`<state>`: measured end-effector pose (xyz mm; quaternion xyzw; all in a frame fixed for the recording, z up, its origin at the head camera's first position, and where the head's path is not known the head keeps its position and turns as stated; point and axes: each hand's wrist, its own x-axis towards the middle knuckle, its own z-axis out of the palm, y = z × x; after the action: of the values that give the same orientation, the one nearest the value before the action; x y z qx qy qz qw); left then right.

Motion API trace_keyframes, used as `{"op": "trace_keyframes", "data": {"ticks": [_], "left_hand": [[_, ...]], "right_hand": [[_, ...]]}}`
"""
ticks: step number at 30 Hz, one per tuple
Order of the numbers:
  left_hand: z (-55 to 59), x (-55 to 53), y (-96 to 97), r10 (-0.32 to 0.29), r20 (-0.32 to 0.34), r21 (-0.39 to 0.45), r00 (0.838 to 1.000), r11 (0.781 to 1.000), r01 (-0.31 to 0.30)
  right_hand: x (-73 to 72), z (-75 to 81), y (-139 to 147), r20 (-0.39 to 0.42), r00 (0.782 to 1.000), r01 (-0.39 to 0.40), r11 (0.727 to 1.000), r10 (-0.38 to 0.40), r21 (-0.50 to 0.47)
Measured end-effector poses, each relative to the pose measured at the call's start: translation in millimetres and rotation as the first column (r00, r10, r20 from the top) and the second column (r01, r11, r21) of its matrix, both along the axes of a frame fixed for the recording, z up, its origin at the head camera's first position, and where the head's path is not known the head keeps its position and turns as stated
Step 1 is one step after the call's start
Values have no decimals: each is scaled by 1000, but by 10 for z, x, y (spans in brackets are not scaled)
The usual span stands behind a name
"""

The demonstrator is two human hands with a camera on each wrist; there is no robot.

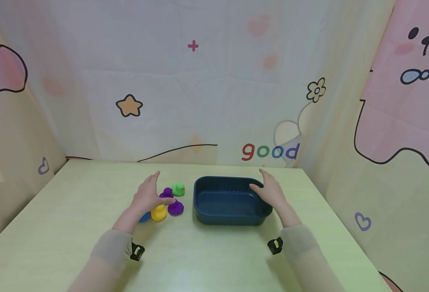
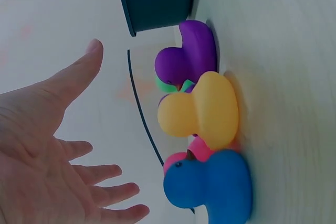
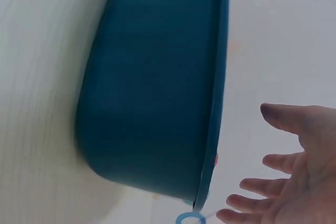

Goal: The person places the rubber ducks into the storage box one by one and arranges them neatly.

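My left hand (image 1: 148, 194) is spread above a group of rubber ducks, thumb pointing right, holding nothing. Around it stand a green duck (image 1: 178, 189), a purple duck (image 1: 176, 208), a second purple duck (image 1: 167, 192) and a yellow duck (image 1: 159, 213). The hand partly hides a blue duck (image 1: 145, 217), which the left wrist view shows whole-headed beside a pink duck (image 2: 201, 149). Over the right end of a dark blue plastic basin (image 1: 229, 219) hovers my right hand (image 1: 270, 190), fingers extended. In the right wrist view those fingers stay apart from the basin's rim.
A pale wood-grain table (image 1: 214, 255) carries everything. Behind it hangs a printed cloth backdrop (image 1: 214, 101), and similar cloth closes both sides. Each sleeve cuff has a small black device (image 1: 137, 252) by it. The basin stands right of the ducks.
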<state>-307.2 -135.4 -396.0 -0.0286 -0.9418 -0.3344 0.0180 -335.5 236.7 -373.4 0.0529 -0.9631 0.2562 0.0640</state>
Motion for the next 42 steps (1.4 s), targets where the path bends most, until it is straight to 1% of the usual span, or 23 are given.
{"op": "trace_keyframes", "data": {"ticks": [4,7,11,13,17,21,25,27,29,32,35,36,39,42], "left_hand": [[-32,-37,-93,-5,0,83,1000,997,5],[-58,-69,-166,-13,13,141,1000,990,11],[-79,-86,-253,-27,39,199,999,980,19],[-87,-85,-293,-35,61,231,998,973,20],[-109,-73,-366,-45,118,317,992,949,5],[-141,-75,-442,-55,155,391,986,920,-10],[-176,-81,-515,-66,181,425,981,905,-18],[-187,-78,-542,-74,195,439,978,898,-20],[-194,-69,-570,-83,203,458,976,889,-20],[-207,-62,-599,-93,213,488,973,872,-24],[-233,-62,-627,-96,221,504,971,863,-29],[-245,-63,-634,-98,223,515,970,857,-32],[-280,-63,-663,-103,225,535,969,844,-35],[-305,-57,-696,-109,219,564,970,825,-35]], "right_hand": [[-19,7,123,77,997,29,992,-20,-123],[-22,-17,210,148,989,58,972,-24,-229],[-29,-68,332,228,974,93,922,-5,-376],[-36,-99,386,258,966,116,890,2,-442],[-42,-160,465,311,950,155,830,23,-536],[-45,-213,521,365,929,185,788,54,-588],[-44,-282,577,407,910,210,763,76,-612],[-47,-324,606,417,905,222,736,88,-639],[-61,-366,629,418,900,217,705,123,-675],[-85,-433,651,415,894,222,641,166,-735],[-103,-490,661,415,888,230,588,199,-776],[-108,-505,661,415,887,235,572,205,-786],[-120,-534,657,414,883,242,544,220,-804],[-129,-545,645,405,886,237,529,227,-815]]}}
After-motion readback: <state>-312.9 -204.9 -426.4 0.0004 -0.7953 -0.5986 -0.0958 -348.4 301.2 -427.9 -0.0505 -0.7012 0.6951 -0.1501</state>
